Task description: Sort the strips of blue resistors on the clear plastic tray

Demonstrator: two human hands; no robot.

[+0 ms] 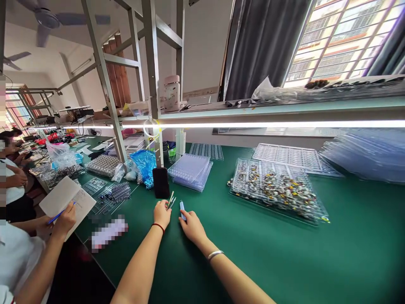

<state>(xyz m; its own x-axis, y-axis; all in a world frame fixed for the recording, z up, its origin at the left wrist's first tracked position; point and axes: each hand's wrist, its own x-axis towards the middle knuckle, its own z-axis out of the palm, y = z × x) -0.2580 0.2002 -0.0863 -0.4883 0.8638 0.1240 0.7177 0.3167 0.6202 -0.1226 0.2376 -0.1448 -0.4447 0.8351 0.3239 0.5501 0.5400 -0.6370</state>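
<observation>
Left hand [162,213] pinched tweezers [171,199] on the green table [284,253], just before a black phone [161,182]. Right hand [191,226] gripped a small blue tool [182,208] beside it. A tray of parts [275,188] lay to the right.

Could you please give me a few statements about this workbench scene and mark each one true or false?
1. The left hand holds tweezers. True.
2. The right hand holds a red marker. False: it holds a small light-blue tool.
3. A black phone stands upright on the green table just beyond the hands. True.
4. The clear tray to the right of the hands is bare. False: it is filled with many small parts.
5. A co-worker's hand at the left holds a blue pen over a notebook. True.
</observation>
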